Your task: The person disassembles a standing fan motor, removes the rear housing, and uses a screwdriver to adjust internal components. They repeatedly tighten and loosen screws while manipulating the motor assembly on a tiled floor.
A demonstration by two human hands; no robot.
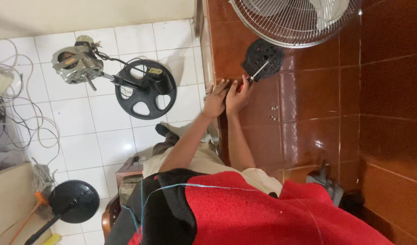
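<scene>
At the far left of the frame I see tangled white cables (22, 109) on the white tiled floor (104, 136), and low down a round black fan base (74, 201). Further right, in the upper left, a bare metal fan motor (76, 65) lies against a black spoked round base (146, 89). Near the centre, both my hands meet at the edge of the brown tiled surface (308, 113). My left hand (215, 100) rests there with its fingers curled; I cannot tell what it grips. My right hand (238, 96), touching it, is clenched around the red handle of a screwdriver (256, 75). Its shaft reaches up and right onto a round black plastic cover (263, 59), just beyond my fingertips. Above that, at the top edge, sits a wire fan guard (295, 20). Small screws (274, 113) lie right of my hands.
</scene>
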